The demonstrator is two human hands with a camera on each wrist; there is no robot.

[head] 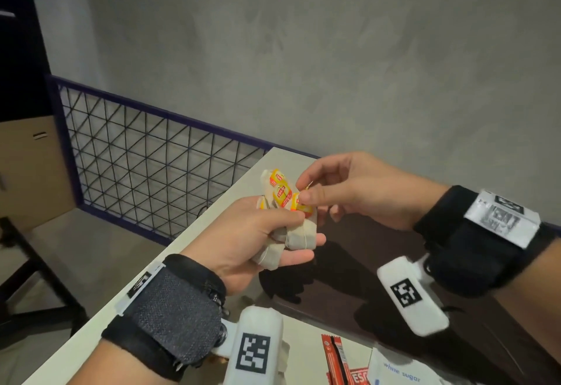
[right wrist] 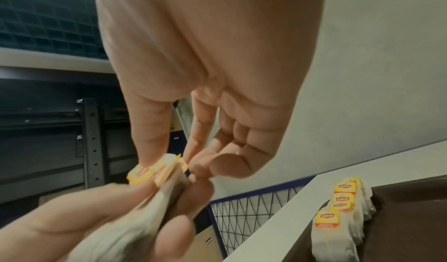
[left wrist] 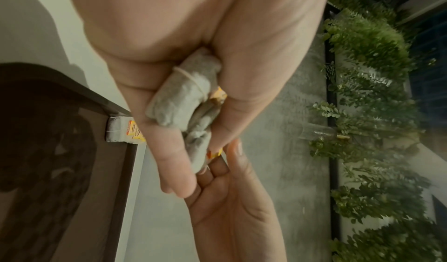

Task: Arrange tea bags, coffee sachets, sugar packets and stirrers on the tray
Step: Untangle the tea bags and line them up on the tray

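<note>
Left hand grip wrapped round bunch of white paper tea bags, right hand grip pinching one yellow tag, above dark brown tray

This looks like a café or an office tea corner. A white table stands by a bare grey wall with a dark tray on it. Tea bags lie in a row on the tray. A wire fence stands on the far left. Green plants cover a wall.
</note>
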